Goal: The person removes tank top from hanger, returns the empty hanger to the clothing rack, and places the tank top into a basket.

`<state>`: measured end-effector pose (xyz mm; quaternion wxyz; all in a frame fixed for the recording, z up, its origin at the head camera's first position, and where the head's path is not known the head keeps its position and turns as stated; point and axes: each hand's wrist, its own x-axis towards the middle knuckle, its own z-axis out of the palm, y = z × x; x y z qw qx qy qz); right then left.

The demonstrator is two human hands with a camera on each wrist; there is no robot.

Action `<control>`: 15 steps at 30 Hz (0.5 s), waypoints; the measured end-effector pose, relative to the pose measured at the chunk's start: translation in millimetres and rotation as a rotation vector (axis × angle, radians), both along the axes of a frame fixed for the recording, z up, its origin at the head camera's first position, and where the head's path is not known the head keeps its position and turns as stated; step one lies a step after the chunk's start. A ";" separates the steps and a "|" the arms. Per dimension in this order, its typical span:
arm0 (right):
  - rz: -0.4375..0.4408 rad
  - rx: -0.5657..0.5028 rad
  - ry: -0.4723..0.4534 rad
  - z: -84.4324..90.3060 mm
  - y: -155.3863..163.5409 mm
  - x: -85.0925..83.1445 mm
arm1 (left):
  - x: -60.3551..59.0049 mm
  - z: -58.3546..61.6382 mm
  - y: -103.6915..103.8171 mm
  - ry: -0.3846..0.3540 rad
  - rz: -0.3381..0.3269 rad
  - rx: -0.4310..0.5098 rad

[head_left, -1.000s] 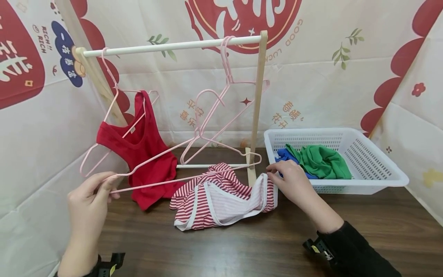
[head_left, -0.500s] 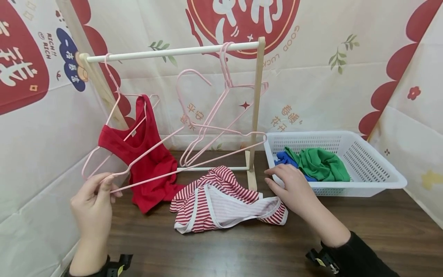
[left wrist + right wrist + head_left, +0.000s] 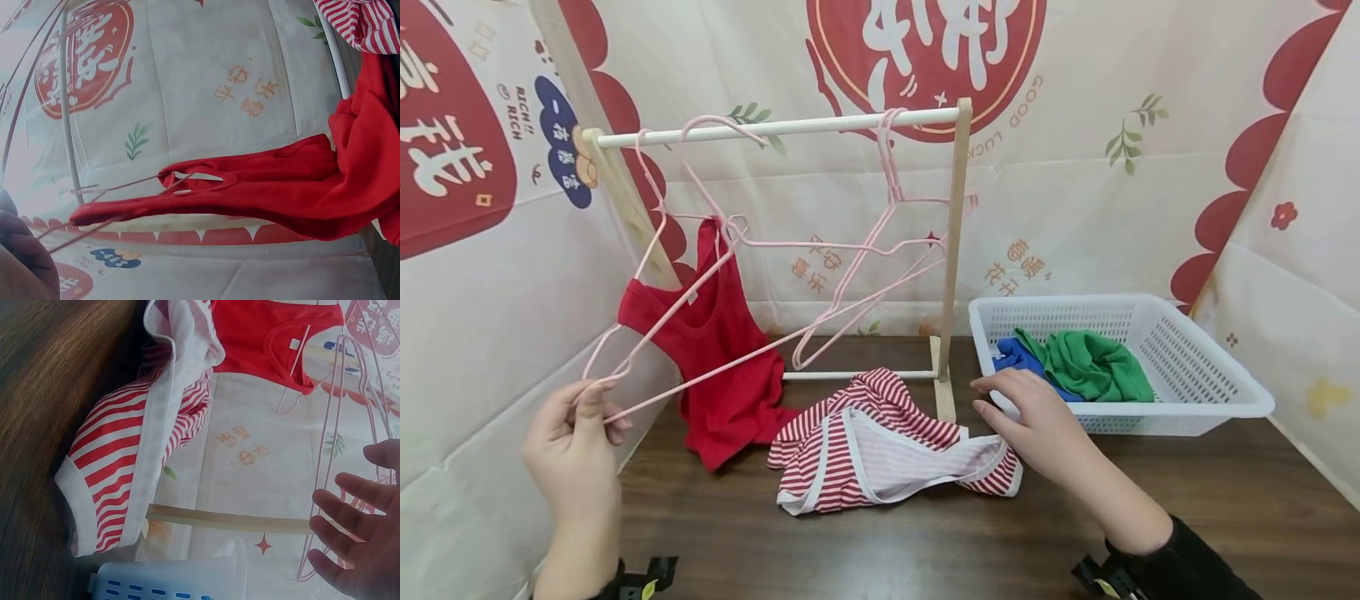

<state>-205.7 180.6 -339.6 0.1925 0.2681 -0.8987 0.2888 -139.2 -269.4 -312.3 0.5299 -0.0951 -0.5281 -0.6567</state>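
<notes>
Left hand (image 3: 574,433) pinches pink hanger (image 3: 790,275) by its corner, hook near rail (image 3: 775,129); right hand (image 3: 1033,417), fingers loosely spread, holds nothing beside striped shirt (image 3: 880,442); keep hanger level.

Head view looks down; wrist views close, sharing red top (image 3: 718,350).

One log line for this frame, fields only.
left hand: pinches pink hanger | right hand: open, above striped top | basket: green, blue clothes

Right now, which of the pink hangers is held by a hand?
The empty pink hanger with its hook at the rail's left part; the left hand pinches its lower end. The others only hang.
</notes>
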 end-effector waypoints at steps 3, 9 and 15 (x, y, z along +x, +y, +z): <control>0.005 0.001 0.004 -1.9 0.0 0.4 | -0.2 -0.6 -3.8 0.007 0.002 0.026; 0.018 0.005 0.018 -6.3 0.7 0.7 | -2.3 -2.2 -8.9 -0.019 0.060 0.084; 0.027 0.001 0.028 -5.7 2.0 0.6 | -3.4 -2.6 -11.7 0.011 0.040 0.170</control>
